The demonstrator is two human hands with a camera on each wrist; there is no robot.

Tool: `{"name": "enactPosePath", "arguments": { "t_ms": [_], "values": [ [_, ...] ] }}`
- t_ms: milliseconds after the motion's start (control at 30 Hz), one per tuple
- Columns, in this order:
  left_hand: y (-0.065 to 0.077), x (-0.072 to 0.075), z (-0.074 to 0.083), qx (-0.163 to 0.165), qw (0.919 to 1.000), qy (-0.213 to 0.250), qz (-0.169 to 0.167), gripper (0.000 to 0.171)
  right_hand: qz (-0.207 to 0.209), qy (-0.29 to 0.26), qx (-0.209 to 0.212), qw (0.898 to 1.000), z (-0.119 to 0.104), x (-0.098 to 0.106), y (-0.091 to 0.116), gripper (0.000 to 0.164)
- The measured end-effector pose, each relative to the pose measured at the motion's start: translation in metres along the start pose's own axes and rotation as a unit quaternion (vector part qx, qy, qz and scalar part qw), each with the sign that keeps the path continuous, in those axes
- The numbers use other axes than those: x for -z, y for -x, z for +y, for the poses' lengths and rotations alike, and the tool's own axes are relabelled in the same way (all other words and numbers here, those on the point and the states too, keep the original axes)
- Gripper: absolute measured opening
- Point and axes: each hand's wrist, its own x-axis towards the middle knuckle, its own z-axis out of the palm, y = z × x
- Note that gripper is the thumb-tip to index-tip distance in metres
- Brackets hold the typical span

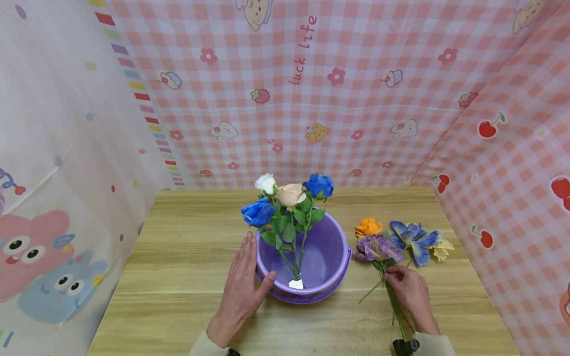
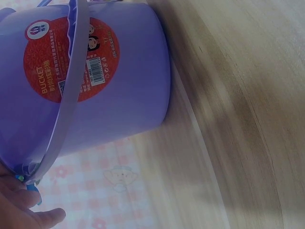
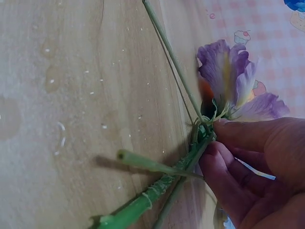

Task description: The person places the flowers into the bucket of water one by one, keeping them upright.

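Observation:
A purple bucket stands mid-table with blue, white and cream roses in it; the cream rose is in the middle. My left hand lies along the bucket's left side, fingers straight, thumb at the near rim. In the left wrist view, its fingers show beside the handle joint. My right hand pinches the stem of a purple flower just below its bloom, as the right wrist view also shows with the purple petals. Under and beside it lie an orange flower and a blue-violet flower.
A pale yellow flower lies at the far right of the bunch. Small white specks and wet spots dot the wooden table near the stems. Patterned cloth hangs behind and on both sides. The bucket's handle hangs down in front.

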Motion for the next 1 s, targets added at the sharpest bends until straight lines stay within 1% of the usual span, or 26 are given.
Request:
{"name": "enactPosePath", "arguments": {
  "t_ms": [200, 367, 467, 667, 800, 1000],
  "values": [
    [0.000, 0.000, 0.000, 0.001, 1.0000, 0.003, -0.001, 0.088, -0.010, 0.005, 0.000, 1.000, 0.004, -0.001, -0.002, 0.021],
    [0.000, -0.001, -0.001, -0.003, 1.0000, 0.001, 0.005, 0.087, -0.014, 0.010, 0.004, 1.000, 0.006, -0.002, -0.003, 0.018],
    [0.000, -0.001, 0.000, -0.003, 1.0000, -0.002, 0.006, 0.087, -0.015, 0.006, 0.006, 1.000, 0.005, 0.000, -0.002, 0.019],
    [0.001, 0.000, 0.000, 0.003, 1.0000, 0.004, -0.003, 0.087, -0.015, 0.001, 0.006, 1.000, 0.005, 0.008, 0.004, 0.024],
    [0.000, 0.000, 0.000, 0.005, 1.0000, 0.004, -0.006, 0.087, -0.033, 0.003, 0.001, 0.999, 0.007, 0.010, 0.008, 0.025],
    [0.000, 0.000, 0.000, 0.008, 0.9999, 0.006, -0.007, 0.087, -0.057, 0.001, -0.014, 0.998, 0.010, 0.008, 0.010, 0.026]
  ]
}}
